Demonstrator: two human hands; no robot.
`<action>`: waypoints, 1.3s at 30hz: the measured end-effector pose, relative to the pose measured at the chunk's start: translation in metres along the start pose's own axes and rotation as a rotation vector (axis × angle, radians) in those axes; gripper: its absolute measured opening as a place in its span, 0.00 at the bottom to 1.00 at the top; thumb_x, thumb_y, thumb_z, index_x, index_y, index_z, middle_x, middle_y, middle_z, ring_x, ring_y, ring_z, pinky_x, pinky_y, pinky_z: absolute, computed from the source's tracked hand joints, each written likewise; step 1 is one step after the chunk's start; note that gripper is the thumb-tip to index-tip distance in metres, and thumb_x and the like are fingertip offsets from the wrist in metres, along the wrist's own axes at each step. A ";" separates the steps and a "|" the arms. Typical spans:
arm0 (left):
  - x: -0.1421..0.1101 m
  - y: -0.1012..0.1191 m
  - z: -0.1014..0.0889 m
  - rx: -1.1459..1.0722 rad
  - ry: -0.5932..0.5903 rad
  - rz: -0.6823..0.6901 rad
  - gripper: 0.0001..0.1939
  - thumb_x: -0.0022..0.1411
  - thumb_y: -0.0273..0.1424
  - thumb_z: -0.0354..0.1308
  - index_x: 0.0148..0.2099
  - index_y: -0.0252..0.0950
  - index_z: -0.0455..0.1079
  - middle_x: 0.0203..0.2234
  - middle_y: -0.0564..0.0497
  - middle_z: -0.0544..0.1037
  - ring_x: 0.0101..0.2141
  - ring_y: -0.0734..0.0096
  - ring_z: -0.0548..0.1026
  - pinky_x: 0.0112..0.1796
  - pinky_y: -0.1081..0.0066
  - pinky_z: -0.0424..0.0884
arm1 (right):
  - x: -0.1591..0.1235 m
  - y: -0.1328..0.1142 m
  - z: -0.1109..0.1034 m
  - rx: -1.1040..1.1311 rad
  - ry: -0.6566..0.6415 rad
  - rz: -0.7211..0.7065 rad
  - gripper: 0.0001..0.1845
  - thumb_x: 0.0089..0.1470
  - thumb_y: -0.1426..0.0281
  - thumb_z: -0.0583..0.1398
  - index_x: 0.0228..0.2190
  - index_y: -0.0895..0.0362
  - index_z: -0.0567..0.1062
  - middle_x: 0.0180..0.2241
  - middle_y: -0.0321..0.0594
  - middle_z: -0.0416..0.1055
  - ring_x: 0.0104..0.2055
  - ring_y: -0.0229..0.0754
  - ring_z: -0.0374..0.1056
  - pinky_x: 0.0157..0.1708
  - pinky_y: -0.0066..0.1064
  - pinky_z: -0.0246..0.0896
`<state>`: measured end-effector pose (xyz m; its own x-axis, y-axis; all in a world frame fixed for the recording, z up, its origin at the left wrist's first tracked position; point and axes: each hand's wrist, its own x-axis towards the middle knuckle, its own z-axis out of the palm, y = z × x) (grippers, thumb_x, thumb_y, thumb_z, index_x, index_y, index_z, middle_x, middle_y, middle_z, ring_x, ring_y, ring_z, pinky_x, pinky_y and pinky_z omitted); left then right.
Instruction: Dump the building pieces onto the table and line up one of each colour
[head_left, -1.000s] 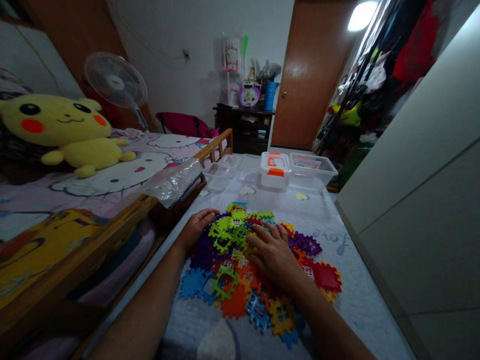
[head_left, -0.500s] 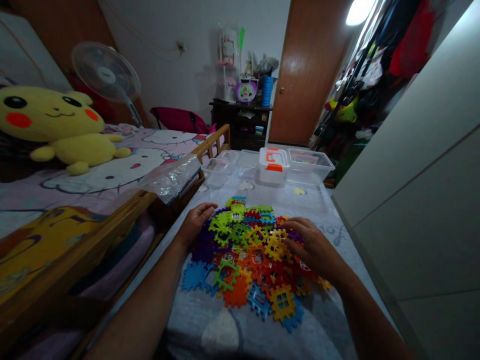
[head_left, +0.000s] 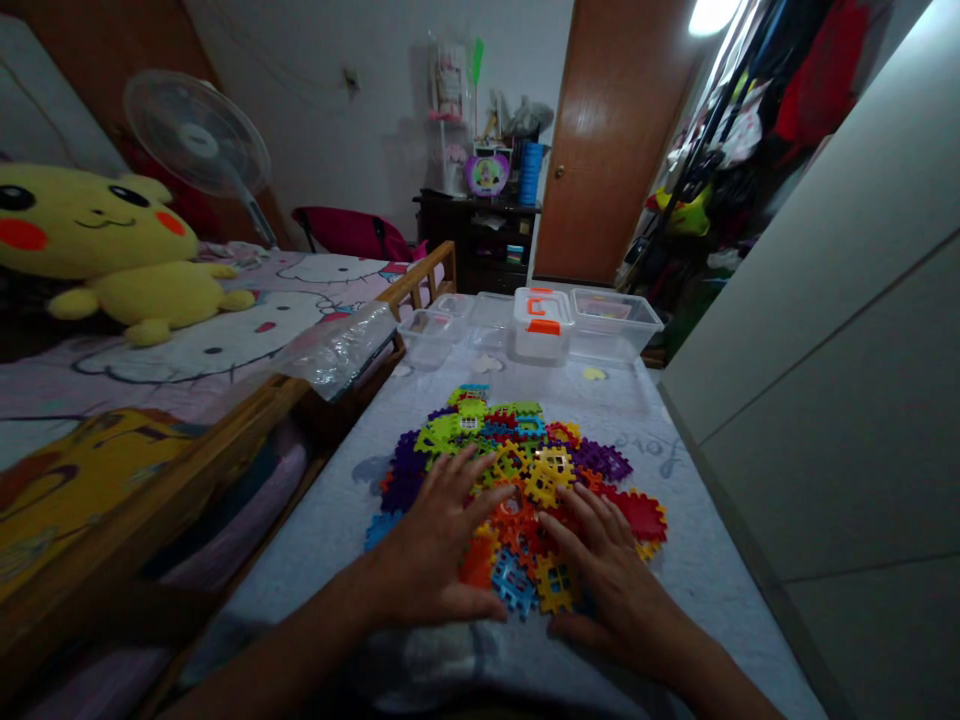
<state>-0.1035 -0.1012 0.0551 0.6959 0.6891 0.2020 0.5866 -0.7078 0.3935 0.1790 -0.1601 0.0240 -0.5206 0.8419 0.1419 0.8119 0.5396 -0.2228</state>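
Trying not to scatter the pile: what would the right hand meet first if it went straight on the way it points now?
The right hand would probably meet the orange interlocking plastic piece just past its fingers, though depth is hard to judge from this view.

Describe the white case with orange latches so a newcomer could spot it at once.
Beyond the heap of interlocking plastic blocks, at the far end of the grey sheet-covered surface, stands a row of plastic tubs. The white case sits among them, the only opaque one; its neighbours are clear.

A brown wooden door (head_left: 615,150) stands beside a dark cabinet (head_left: 472,240).
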 end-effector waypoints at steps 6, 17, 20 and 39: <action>-0.017 0.018 0.053 0.174 -0.015 0.020 0.54 0.50 0.57 0.64 0.72 0.48 0.46 0.70 0.38 0.50 0.68 0.37 0.44 0.61 0.35 0.46 | 0.014 0.003 0.007 -0.046 0.081 -0.011 0.39 0.52 0.56 0.66 0.62 0.48 0.63 0.67 0.50 0.53 0.69 0.61 0.45 0.64 0.60 0.44; -0.001 -0.011 0.057 0.275 0.072 -0.047 0.34 0.61 0.45 0.60 0.67 0.45 0.59 0.65 0.42 0.64 0.66 0.45 0.55 0.64 0.42 0.42 | 0.037 0.016 0.013 -0.070 0.153 0.053 0.39 0.55 0.55 0.63 0.64 0.55 0.62 0.66 0.54 0.56 0.68 0.61 0.48 0.64 0.60 0.45; -0.004 -0.011 0.052 0.254 0.053 -0.020 0.34 0.61 0.44 0.60 0.67 0.44 0.59 0.65 0.41 0.63 0.66 0.45 0.55 0.64 0.40 0.41 | 0.021 0.011 0.004 -0.029 0.082 -0.013 0.52 0.48 0.44 0.63 0.67 0.50 0.54 0.69 0.51 0.50 0.70 0.64 0.43 0.64 0.63 0.42; 0.048 -0.135 -0.002 -0.445 0.404 -0.636 0.31 0.55 0.57 0.55 0.47 0.36 0.77 0.48 0.43 0.80 0.50 0.48 0.75 0.56 0.57 0.65 | 0.063 0.024 -0.030 0.007 0.218 0.114 0.24 0.58 0.61 0.62 0.54 0.56 0.70 0.55 0.52 0.68 0.58 0.56 0.61 0.58 0.51 0.56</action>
<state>-0.1503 0.0285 0.0137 0.0423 0.9946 0.0943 0.5385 -0.1022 0.8364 0.1735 -0.0945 0.0565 -0.3562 0.8780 0.3197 0.8599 0.4419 -0.2557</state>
